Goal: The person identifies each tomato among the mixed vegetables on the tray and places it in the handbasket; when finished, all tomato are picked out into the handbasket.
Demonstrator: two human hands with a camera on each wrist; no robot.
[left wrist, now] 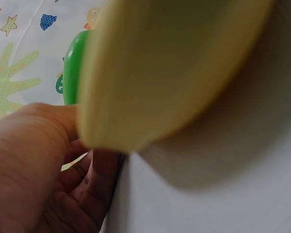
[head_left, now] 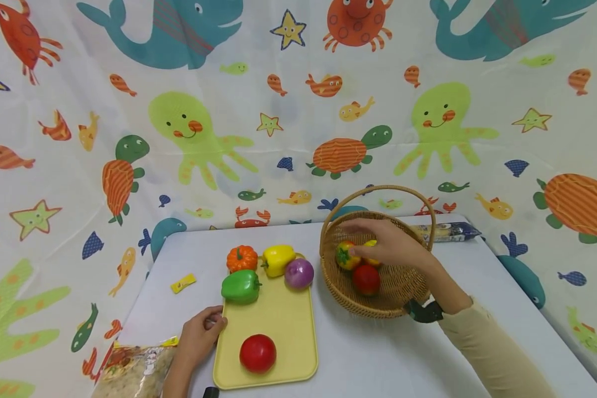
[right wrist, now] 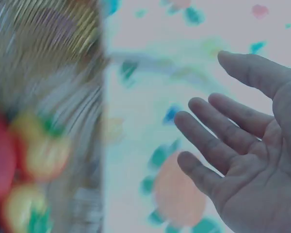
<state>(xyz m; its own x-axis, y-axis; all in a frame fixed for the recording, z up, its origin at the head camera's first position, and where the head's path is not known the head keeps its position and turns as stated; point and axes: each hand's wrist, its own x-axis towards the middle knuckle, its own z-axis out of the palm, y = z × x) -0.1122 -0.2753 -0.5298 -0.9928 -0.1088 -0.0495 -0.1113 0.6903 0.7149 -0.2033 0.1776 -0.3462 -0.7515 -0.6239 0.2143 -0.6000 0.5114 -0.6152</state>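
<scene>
My left hand [head_left: 199, 337] is at the left edge of a yellow tray [head_left: 278, 331] and grips its rim; the left wrist view shows fingers [left wrist: 94, 187] curled below that edge. On the tray lie a green bell pepper [head_left: 241, 287], a yellow bell pepper [head_left: 277, 260], a purple onion [head_left: 299, 273] and a round red fruit or vegetable [head_left: 258, 354]. My right hand [head_left: 383, 243] hovers over a wicker basket [head_left: 338, 282], its fingers spread and holding nothing. Below it in the basket sit a yellow-red fruit with green leaves [head_left: 347, 255], a red fruit [head_left: 366, 280] and a partly hidden yellow one [head_left: 372, 251].
An orange pumpkin [head_left: 242, 258] is at the tray's far left corner. A small yellow packet [head_left: 183, 283] lies left of it. A clear food bag [head_left: 136, 370] is at the front left, and a long package [head_left: 448, 231] lies behind the basket. The basket's handle [head_left: 378, 188] arches high.
</scene>
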